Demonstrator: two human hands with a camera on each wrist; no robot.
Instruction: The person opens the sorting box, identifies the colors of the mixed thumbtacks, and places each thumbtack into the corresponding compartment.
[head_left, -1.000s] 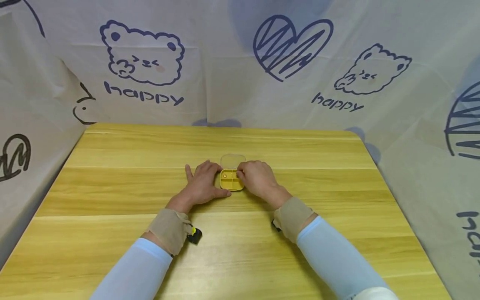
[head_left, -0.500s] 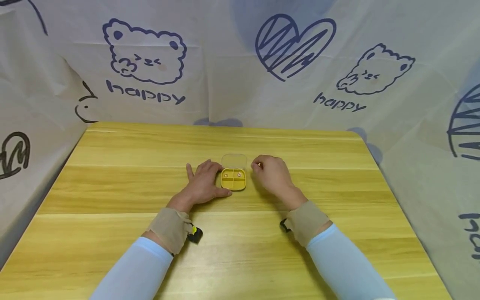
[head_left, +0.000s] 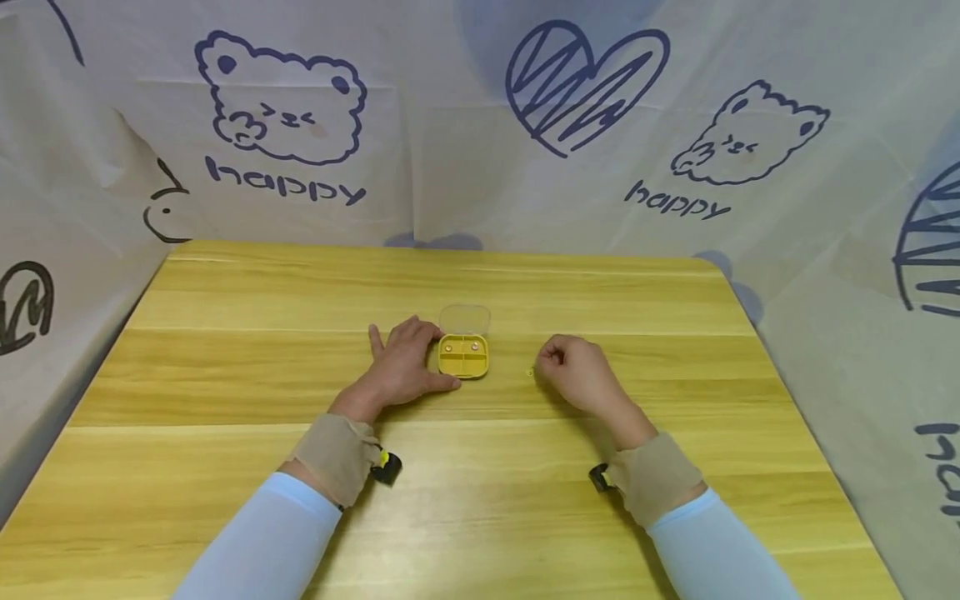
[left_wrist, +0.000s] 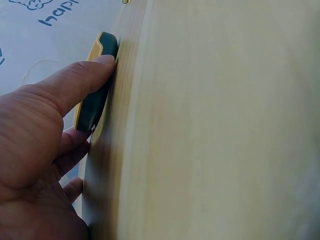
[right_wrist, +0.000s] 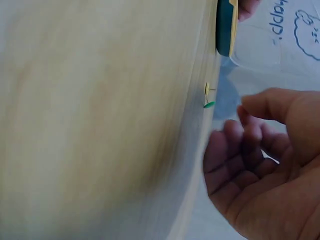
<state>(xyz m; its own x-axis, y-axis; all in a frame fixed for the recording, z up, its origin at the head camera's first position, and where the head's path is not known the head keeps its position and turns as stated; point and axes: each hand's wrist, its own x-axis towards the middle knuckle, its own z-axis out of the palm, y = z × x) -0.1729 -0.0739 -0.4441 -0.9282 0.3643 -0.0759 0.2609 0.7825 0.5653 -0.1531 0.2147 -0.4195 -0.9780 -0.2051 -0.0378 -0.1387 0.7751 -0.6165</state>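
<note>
A small yellow divided box [head_left: 463,367] with a dark green base [left_wrist: 95,107] sits on the table, its clear lid [head_left: 465,319] tipped back. Small round pieces lie in its two back compartments; their kind is too small to tell. My left hand [head_left: 401,362] grips the box from the left, thumb at the front edge and fingers at the back. Right of the box, my right hand [head_left: 581,372] hovers with loosely curled fingers, and nothing shows between thumb and fingertips. Close to those fingertips lie a yellow thumbtack [right_wrist: 207,90] and a green thumbtack [right_wrist: 209,104].
The wood-grain table [head_left: 480,500] spreads around both hands. White cloth with blue drawings [head_left: 457,167] hangs behind it and at both sides. A dark wrist camera [head_left: 386,468] hangs beneath the left wrist.
My right hand has left the box's back right compartment and moved right, then toward me, to the thumbtacks. A small piece now shows in that compartment. The left hand has stayed on the box.
</note>
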